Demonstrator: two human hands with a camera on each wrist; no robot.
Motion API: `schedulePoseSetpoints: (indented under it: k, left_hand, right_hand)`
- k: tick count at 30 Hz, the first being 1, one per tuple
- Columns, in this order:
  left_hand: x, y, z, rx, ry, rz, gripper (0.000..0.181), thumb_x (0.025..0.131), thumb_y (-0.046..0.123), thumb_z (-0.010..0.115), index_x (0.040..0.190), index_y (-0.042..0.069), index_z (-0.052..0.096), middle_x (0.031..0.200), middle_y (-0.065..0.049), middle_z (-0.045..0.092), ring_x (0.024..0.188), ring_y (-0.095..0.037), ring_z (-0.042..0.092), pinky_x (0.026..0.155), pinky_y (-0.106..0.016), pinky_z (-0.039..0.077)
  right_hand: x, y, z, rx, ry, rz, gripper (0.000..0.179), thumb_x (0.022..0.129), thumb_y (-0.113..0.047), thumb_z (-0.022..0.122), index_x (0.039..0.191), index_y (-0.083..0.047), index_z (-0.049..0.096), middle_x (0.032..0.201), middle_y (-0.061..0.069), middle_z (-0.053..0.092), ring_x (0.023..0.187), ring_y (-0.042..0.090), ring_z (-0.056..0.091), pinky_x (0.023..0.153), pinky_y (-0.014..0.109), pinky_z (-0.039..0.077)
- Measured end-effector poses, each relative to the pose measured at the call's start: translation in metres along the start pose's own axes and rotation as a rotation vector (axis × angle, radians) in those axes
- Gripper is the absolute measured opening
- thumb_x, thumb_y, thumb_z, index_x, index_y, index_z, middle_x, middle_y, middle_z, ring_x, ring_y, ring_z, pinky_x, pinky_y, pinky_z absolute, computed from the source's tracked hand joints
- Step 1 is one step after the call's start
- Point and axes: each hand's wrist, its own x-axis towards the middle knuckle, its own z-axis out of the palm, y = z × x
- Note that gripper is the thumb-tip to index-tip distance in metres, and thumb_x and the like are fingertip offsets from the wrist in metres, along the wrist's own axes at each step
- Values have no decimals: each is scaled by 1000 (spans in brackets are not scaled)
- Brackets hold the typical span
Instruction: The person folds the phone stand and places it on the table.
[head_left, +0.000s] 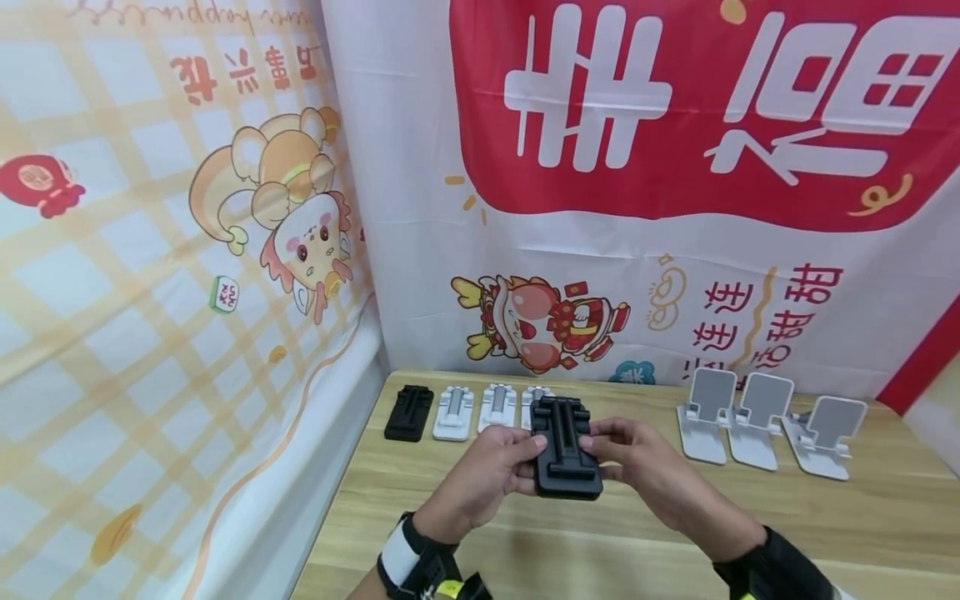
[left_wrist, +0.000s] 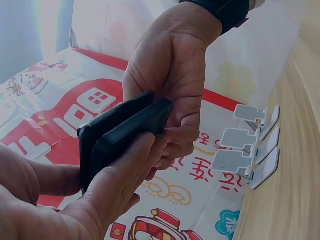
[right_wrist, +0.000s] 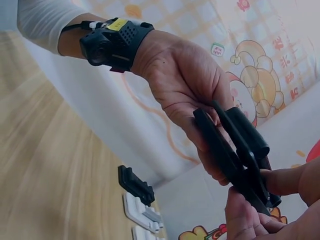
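A black folding phone stand (head_left: 566,450) is held above the table in both hands, its hinge arm lying along the middle of the base. My left hand (head_left: 487,471) grips its left edge, thumb on top and fingers beneath. At the right edge, my right hand (head_left: 648,467) pinches it with the thumb on the upper face. From the left wrist view the stand (left_wrist: 132,127) shows two layers with a narrow gap between them. The right wrist view shows the stand (right_wrist: 220,150) edge-on, its plate slightly apart from the base.
Along the table's (head_left: 637,550) back left lie a folded black stand (head_left: 408,414) and several folded white stands (head_left: 453,414), one partly behind the held stand. Three unfolded white stands (head_left: 759,421) with grey pads stand at the right. Printed cloth (head_left: 405,208) hangs behind and at the left.
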Motion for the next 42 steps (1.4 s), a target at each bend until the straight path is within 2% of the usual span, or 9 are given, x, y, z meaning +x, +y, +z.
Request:
schedulePoseSetpoints:
  k: [7,10,16,22,26,30,34,37,42]
  left_hand:
    - [0,1,0,75,40,-30,37,99,16,52,124,-11,57,104,-22,71,89,-27,71,77,-33,59]
    - [2,0,1,157,100,-15,36,98,15,53,123,-9,58,102,-17,72,86,-24,72,74,-32,60]
    - [8,0,10,606,313,24,48,91,37,62,123,1,59,98,-5,72,83,-11,67,68,-30,59]
    - [8,-4,25,1011,314,25,90,73,74,59,129,4,53,104,-3,60,85,-13,57,69,-30,56]
    - [11,-6,29,1242,327,61,96,71,73,62,132,0,49,107,-7,53,91,-17,48,81,-33,51]
    - [13,-7,27,1287,365,82,87,72,64,67,128,-1,52,104,-6,54,87,-16,49,76,-31,53]
    - [14,-13,15,1318,439,157,80,65,60,72,116,1,58,92,-3,56,77,-14,51,63,-29,53]
    - [13,-23,-5,1332,509,190,75,61,57,75,109,1,60,86,-2,56,72,-14,52,58,-29,53]
    - [15,-42,-60,1345,643,157,78,58,56,77,107,-2,59,87,-7,54,73,-19,52,55,-33,52]
  right_hand:
    - [3,4,1,-20,-2,2,50,92,-23,63,127,9,47,112,18,56,89,22,62,83,36,56]
    - [3,5,2,-7,-3,7,49,92,-21,63,125,10,46,111,18,56,89,21,62,82,36,57]
    - [6,9,3,26,8,31,41,94,-17,60,122,9,44,113,19,55,91,23,62,84,37,57]
    - [6,14,5,35,-28,24,37,96,-13,57,121,10,42,113,20,55,91,23,62,84,37,57]
    - [7,15,8,38,-65,-7,42,95,-18,59,119,12,41,112,20,59,89,22,62,83,36,58]
    - [10,17,11,41,-66,-3,40,94,-16,61,116,12,41,108,19,59,85,21,63,82,37,58]
    - [18,21,9,29,-36,27,36,95,-10,57,120,10,42,107,19,59,89,23,64,86,40,57]
    - [30,32,-9,-106,57,-64,34,94,-9,58,121,8,45,106,19,61,90,25,64,83,37,58]
    - [59,60,-87,-750,376,-465,27,91,-13,64,108,5,55,92,16,65,79,25,61,65,37,55]
